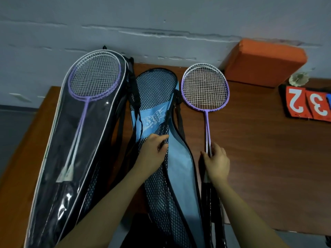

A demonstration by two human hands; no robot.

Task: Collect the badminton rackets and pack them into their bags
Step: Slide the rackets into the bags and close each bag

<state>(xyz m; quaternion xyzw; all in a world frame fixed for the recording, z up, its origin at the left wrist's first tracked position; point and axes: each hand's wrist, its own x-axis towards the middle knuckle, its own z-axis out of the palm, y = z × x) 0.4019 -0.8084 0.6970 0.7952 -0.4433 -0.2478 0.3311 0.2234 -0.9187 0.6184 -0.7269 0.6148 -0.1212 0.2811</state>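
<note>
1. The right hand [217, 162] is wrapped around the shafts of a pair of purple rackets [205, 90], just above their dark grips, fingers closed on them.
2. The left hand [155, 147] pinches the black mesh edge of the blue bag [176, 158], thumb and fingers pressed together on the mesh near the bag's middle.
3. The held rackets lie stacked one on the other on the wooden table [268, 140], heads pointing toward the wall, just beside the blue bag's right edge.
4. The blue bag lies open between the rackets and a clear-fronted black bag [59, 176], its mesh panel facing up and its black strap [136, 111] trailing across it.
5. The clear-fronted bag, on the left of the table, already holds another pair of purple rackets [93, 76], visible through the plastic.
6. Farther right, well apart from the bags, sit an orange block [265, 63] against the wall, a shuttlecock [298, 78] and red number cards [306, 102] showing 2 and 3.
</note>
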